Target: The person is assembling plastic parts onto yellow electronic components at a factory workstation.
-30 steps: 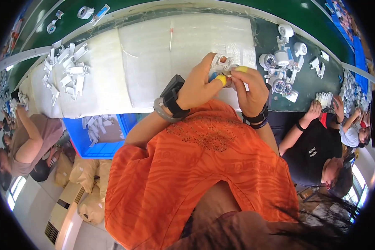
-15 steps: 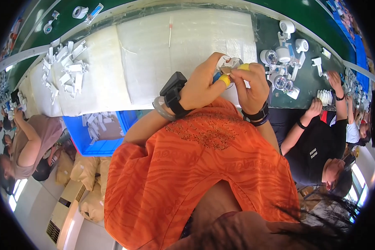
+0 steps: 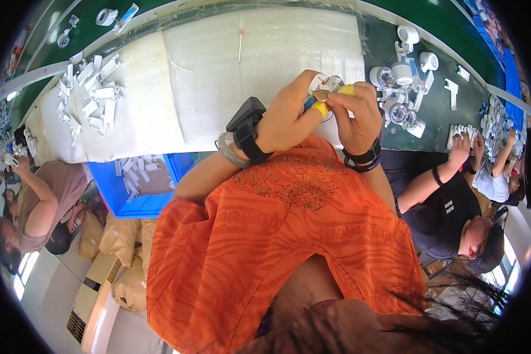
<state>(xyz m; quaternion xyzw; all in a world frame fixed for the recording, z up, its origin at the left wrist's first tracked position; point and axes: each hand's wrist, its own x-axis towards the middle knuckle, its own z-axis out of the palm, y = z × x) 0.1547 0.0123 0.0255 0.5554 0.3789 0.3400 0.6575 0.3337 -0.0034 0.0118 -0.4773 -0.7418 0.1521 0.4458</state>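
Note:
Over the near edge of the padded table, my left hand [image 3: 286, 121] is closed around a white plastic housing [image 3: 325, 82], its thumb tipped with a yellow finger cover. A brownish inner face and a bit of blue show on the housing between the hands. My right hand [image 3: 361, 115] meets it from the right, also with a yellow-covered finger. Its thumb and finger are pinched together at the housing; whatever sits in that pinch is too small to make out. Both wrists carry dark bands.
White plastic brackets [image 3: 103, 93] lie heaped at the left. A blue bin [image 3: 138, 207] with similar pieces stands below the table edge. White round lamp heads [image 3: 402, 74] cluster at right. A red-tipped stick [image 3: 240, 44] lies far. A co-worker's arm [image 3: 422, 183] reaches in at right.
My hands keep nearly the same grip and place. The co-worker at right has drawn a hand back from the white bracket toward a tray of small white pieces.

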